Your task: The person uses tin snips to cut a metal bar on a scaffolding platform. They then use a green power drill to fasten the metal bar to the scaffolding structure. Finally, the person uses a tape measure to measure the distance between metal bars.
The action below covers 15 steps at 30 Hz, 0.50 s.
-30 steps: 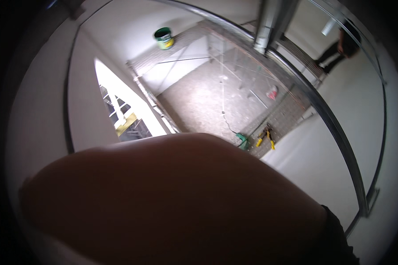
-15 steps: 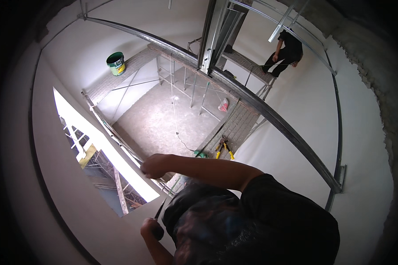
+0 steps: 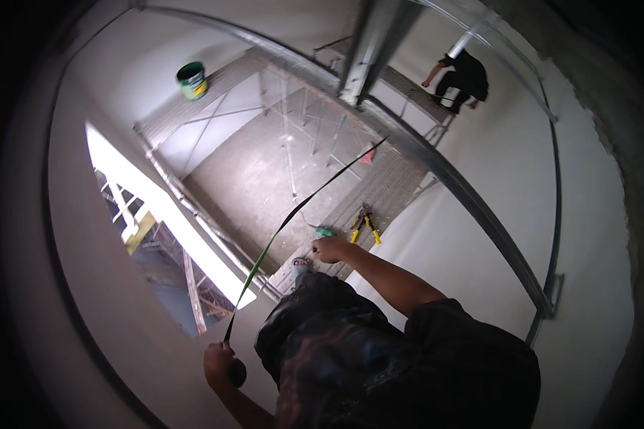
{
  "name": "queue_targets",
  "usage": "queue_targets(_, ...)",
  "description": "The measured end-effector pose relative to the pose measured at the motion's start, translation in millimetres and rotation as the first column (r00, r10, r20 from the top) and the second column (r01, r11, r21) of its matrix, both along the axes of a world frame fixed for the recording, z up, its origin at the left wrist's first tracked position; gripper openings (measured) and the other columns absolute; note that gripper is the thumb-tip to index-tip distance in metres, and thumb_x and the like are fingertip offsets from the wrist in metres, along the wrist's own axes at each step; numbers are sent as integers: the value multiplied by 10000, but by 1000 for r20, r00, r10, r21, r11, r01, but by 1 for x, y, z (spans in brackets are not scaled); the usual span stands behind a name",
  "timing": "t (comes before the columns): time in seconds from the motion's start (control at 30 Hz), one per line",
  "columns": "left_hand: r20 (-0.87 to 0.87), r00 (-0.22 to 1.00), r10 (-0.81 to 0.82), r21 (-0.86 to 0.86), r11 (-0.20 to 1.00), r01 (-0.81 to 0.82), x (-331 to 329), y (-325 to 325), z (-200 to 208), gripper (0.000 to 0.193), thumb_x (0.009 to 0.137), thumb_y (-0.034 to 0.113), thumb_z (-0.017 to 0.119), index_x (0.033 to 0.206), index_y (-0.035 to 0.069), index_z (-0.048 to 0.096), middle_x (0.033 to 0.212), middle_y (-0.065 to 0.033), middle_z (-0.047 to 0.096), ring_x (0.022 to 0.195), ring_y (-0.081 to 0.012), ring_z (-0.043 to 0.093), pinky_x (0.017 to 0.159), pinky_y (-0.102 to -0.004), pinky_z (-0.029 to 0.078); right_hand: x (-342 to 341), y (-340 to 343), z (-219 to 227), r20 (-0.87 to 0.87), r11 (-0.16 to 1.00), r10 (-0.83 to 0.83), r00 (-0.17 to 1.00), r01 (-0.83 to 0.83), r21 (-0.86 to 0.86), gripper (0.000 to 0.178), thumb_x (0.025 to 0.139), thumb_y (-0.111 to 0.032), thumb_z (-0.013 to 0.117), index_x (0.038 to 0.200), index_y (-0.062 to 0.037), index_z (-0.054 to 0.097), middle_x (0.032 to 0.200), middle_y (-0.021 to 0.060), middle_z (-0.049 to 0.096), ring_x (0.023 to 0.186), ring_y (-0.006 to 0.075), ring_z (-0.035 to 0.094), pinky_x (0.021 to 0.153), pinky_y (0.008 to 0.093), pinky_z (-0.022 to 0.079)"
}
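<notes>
My left hand (image 3: pixel 220 365), low in the view, is closed around a tape measure (image 3: pixel 237 373) with a dark rounded case. Its dark green blade (image 3: pixel 291 214) runs out slack and curved, up and to the right, and its far end overlaps the lower edge of the metal channel (image 3: pixel 444 179). Contact there cannot be told. My right hand (image 3: pixel 329 249) is held curled in front of my body, apart from the blade; whatever its fingers enclose, if anything, is hidden. Below it lie yellow-handled snips (image 3: pixel 365 225) and a green object with a cord (image 3: pixel 325 231) on the planks.
Scaffold planks (image 3: pixel 401 179) run below me, with my sandalled foot (image 3: pixel 300 266) on them. A green bucket (image 3: pixel 192 81) stands on the far platform. A bright window opening (image 3: pixel 172 229) is at left. A metal upright (image 3: pixel 372 53) rises ahead; a co-worker (image 3: pixel 465 80) bends at upper right.
The tape blade now stretches far out from the case. My right hand has moved right and slightly up; my left hand has shifted left. The co-worker bends lower.
</notes>
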<state>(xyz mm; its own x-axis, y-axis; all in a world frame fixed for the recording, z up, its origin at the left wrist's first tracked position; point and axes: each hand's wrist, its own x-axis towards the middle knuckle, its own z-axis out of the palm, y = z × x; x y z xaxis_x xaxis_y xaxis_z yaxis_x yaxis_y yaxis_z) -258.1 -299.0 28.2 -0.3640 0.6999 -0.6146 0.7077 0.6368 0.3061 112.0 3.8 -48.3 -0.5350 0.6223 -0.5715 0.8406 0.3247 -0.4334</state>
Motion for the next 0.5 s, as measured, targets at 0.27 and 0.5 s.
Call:
queue_targets(0.27,-224,971,81,2,997,-83,13,17,52,405,999,341,473,940,13,704,947,-245,687,921,-418,664,857,-520,516,20,7,-43,-100,989,-144,984,146,9,335,917,-311,622,1098,-34,677,1016,170,721,971,323,691,857,407,532)
queue_targets(0.5,-457,768,449,315,889,-332,19,15,79,317,1035,226,450,1014,9,681,894,-202,699,815,-409,682,715,-486,548,6,20,-31,-108,994,-96,990,90,-56,348,902,-320,596,1076,-32,683,1012,210,714,978,369,683,865,444,525)
